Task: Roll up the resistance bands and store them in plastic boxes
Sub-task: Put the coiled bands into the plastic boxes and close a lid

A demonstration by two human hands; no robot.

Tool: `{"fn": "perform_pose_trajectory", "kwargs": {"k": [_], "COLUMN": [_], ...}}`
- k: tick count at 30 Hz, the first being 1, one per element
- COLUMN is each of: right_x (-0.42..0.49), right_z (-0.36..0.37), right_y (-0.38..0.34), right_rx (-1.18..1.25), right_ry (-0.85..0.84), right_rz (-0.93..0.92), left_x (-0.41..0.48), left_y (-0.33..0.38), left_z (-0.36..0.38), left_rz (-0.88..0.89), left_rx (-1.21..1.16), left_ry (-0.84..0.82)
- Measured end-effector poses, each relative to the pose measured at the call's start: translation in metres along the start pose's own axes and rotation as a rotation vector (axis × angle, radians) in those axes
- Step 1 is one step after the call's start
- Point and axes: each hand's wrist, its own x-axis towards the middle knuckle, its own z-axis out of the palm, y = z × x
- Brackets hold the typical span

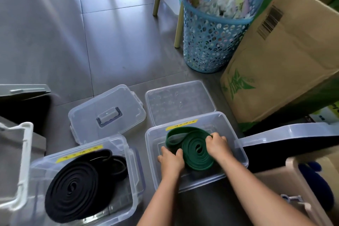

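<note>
Each clear box carries a yellow strip label on its far wall: one on the right box [240, 152] at [181, 122], another on the left box [134, 163] at [79, 153]. Both have dark handwriting that is too small to read. The cardboard box [293, 71] standing on the floor at the right shows a black barcode [269, 22] and a green printed logo [238, 83] whose characters I cannot make out.

The green band [196, 150], wound into a flat coil with a loose loop at its far-left side, sits inside the right box. The left hand [171, 159] grips the coil's near-left edge, fingers curled round it. The right hand [217, 145] clamps the far-right edge, fingers bent over the top of the coil.

A large coil of black band [73, 189] lies in the left box, with a smaller black coil behind it. Two clear lids [108, 113] and [179, 102] lie on the floor beyond the boxes, near a blue basket [211, 46].
</note>
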Motion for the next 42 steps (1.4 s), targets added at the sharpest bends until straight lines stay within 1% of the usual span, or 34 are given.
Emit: {"fn": "perform_pose_trajectory", "kwargs": {"k": [3,6,8,10,12,14,16,18,20,21,22,25,27,29,31,33,36,37,39,41,42], "right_x": [-0.005,-0.015,-0.025,-0.037,-0.052,-0.066,-0.078,-0.086,-0.093,-0.094,-0.096,-0.093,-0.083,-0.072,-0.06,-0.045,-0.021,-0.013,0.004,0.02,0.026], "right_z": [0.0,-0.006,-0.013,-0.022,-0.031,-0.047,-0.069,-0.098,-0.131,-0.15,-0.169,-0.225,-0.262,-0.296,-0.323,-0.344,-0.365,-0.368,-0.372,-0.372,-0.371], "right_y": [-0.002,-0.006,-0.012,-0.014,-0.017,-0.014,-0.013,-0.014,-0.017,-0.016,-0.013,0.018,0.054,0.095,0.138,0.182,0.235,0.249,0.268,0.278,0.281], "right_rx": [-0.003,-0.058,-0.065,-0.058,-0.007,0.052,0.057,-0.025,-0.185,-0.243,-0.263,-0.182,-0.182,-0.2,-0.223,-0.205,-0.115,-0.064,0.074,0.205,0.237], "right_ry": [0.009,0.071,0.117,0.141,0.13,0.12,0.107,0.075,0.043,0.054,0.084,0.248,0.36,0.42,0.448,0.521,0.677,0.681,0.635,0.609,0.63], "right_rz": [0.017,-0.028,-0.1,-0.192,-0.322,-0.413,-0.485,-0.565,-0.645,-0.683,-0.704,-0.665,-0.553,-0.428,-0.366,-0.284,-0.09,-0.032,0.028,0.0,-0.024], "left_x": [-0.003,-0.015,-0.022,-0.028,-0.031,-0.036,-0.041,-0.046,-0.057,-0.063,-0.071,-0.094,-0.106,-0.119,-0.132,-0.14,-0.146,-0.148,-0.151,-0.152,-0.152], "left_y": [0.002,0.012,0.02,0.027,0.034,0.039,0.043,0.052,0.067,0.074,0.079,0.083,0.083,0.086,0.091,0.098,0.111,0.115,0.12,0.12,0.118], "left_z": [0.0,-0.003,-0.003,0.002,0.005,0.011,0.017,0.022,0.026,0.03,0.033,0.041,0.05,0.059,0.068,0.077,0.091,0.096,0.106,0.114,0.116], "left_rz": [-0.006,0.09,0.188,0.291,0.372,0.426,0.462,0.45,0.393,0.396,0.432,0.559,0.585,0.609,0.635,0.615,0.543,0.536,0.522,0.502,0.503], "left_rx": [-0.068,-0.104,-0.121,-0.141,-0.171,-0.185,-0.173,-0.212,-0.293,-0.323,-0.303,-0.22,-0.166,-0.111,-0.063,-0.052,-0.099,-0.111,-0.13,-0.149,-0.155], "left_ry": [0.032,0.158,0.209,0.198,0.194,0.142,0.067,-0.065,-0.224,-0.286,-0.32,-0.348,-0.334,-0.351,-0.423,-0.457,-0.448,-0.441,-0.405,-0.342,-0.308]}}
